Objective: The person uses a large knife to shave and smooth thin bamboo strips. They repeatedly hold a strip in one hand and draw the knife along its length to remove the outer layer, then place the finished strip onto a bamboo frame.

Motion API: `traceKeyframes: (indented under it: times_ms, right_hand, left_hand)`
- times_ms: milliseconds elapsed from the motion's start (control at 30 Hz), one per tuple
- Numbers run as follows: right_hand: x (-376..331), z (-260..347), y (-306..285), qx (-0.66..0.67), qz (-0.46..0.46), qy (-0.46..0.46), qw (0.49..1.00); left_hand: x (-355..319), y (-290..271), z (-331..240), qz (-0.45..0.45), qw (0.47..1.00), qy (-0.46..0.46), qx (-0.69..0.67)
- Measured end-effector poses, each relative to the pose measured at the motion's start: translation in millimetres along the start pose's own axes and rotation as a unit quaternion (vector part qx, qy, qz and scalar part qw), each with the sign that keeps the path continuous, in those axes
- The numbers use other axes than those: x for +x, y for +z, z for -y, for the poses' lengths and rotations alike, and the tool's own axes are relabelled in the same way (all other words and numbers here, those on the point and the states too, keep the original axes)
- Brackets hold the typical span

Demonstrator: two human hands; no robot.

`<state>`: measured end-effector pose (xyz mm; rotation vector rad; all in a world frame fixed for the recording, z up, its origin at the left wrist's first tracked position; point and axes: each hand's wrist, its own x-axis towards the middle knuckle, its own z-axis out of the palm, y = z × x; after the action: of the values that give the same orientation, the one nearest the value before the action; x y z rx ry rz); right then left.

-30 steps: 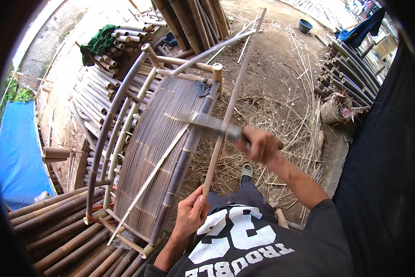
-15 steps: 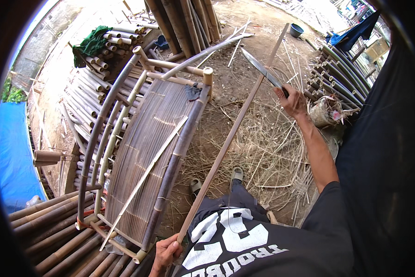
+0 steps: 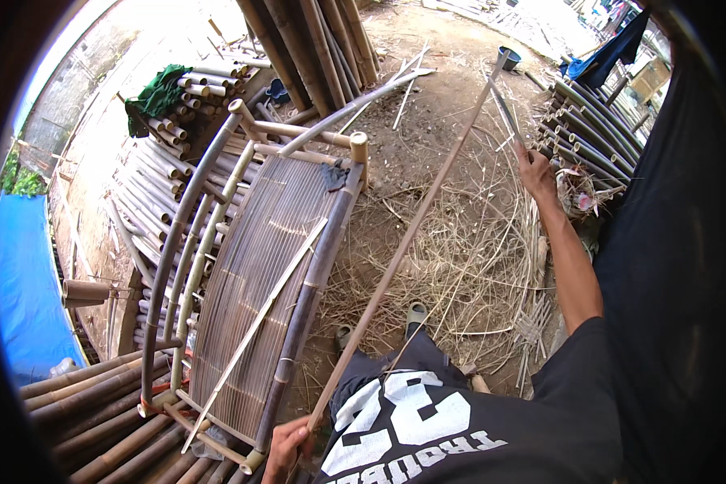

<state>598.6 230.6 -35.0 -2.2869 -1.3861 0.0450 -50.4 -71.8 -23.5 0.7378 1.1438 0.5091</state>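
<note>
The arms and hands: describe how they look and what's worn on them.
Both hands are bare, no gloves. The right arm is uncovered from the hand to above the elbow, where a short black sleeve begins. No watch, rings or bands show. Of the left hand, only the hand itself shows at the lower edge, also ungloved.

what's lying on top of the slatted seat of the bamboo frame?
One thin pale strip lies diagonally across the slatted seat, and a small dark scrap sits at its far corner. The ground beneath is hidden by the slats.
</note>
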Motion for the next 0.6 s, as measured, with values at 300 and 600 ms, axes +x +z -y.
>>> traceKeyframes:
  times_ms: [300,600]
  right_hand:
    - [-222.8,153.0,37.1,0.172,0.097,-0.338,0.920]
    - [-230.8,163.0,38.3,0.148,0.105,-0.335,0.924]
  left_hand:
    - [146.3,100.0,-101.6,0.181,0.929,-0.047,-0.320]
    - [151.6,120.3,-123.5,0.178,0.945,-0.020,-0.273]
